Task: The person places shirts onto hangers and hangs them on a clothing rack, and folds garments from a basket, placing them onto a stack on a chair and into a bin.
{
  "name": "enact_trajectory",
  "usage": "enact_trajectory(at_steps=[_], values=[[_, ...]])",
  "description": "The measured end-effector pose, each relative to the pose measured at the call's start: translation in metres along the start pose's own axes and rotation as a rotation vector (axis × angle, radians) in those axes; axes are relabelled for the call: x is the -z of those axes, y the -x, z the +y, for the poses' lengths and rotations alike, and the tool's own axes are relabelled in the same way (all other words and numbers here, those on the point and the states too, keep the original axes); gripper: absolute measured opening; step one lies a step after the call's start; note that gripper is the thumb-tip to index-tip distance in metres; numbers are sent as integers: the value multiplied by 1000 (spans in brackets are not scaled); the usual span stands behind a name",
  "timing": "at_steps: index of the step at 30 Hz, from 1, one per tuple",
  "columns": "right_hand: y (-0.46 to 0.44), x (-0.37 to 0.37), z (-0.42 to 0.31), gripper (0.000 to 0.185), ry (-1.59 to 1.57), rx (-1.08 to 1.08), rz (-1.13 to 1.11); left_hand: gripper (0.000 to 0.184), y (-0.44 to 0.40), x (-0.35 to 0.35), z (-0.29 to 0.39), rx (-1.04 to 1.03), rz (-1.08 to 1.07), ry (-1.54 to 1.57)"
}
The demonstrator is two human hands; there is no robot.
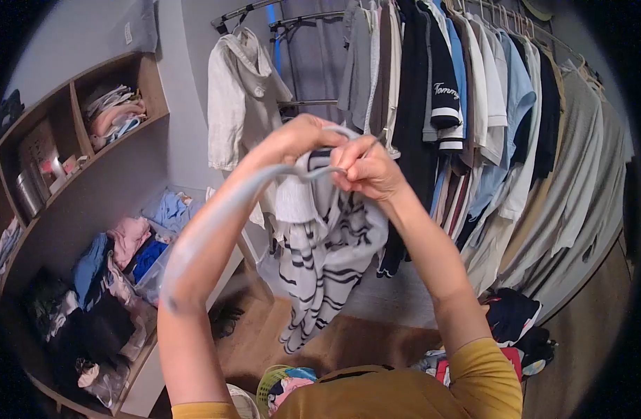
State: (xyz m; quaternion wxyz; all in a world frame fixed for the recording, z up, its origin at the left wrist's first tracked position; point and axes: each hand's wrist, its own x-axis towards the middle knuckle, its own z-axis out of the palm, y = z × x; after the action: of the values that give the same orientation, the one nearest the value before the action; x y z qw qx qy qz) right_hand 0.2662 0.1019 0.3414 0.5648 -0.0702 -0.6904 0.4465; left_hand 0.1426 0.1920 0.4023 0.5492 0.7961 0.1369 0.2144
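Observation:
A white garment with black wavy stripes (327,258) hangs down from my two raised hands in the middle of the view. My left hand (299,140) is bent over the bunched top of the garment, with its fingers partly hidden behind the cloth. My right hand (368,167) pinches a pale grey cord or strap (264,174) at the garment's top. One end of this strap swings down across my left forearm and is blurred.
Behind my hands, many garments (502,105) hang on a rail, and a beige hooded top (240,91) hangs apart. Wooden shelves (72,112) with folded clothes stand at the left. A green basket (268,384) and a clothes pile (512,318) are below.

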Motion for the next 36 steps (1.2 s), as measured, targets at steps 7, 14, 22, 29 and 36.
enact_trajectory(at_steps=[7,14,22,29,36], values=[[72,33,91,7,192,-412,232,30,55,16,23,42,54,-60],[48,35,9,6,594,-495,468,41,98,55,-36,44,171,-937],[-22,13,-40,5,926,-468,293,33,115,74,-100,165,337,-909],[-27,24,-57,4,962,-429,210,27,144,68,-112,189,357,301],[-29,-3,-57,3,1146,-713,54,22,123,62,-100,41,551,561]])
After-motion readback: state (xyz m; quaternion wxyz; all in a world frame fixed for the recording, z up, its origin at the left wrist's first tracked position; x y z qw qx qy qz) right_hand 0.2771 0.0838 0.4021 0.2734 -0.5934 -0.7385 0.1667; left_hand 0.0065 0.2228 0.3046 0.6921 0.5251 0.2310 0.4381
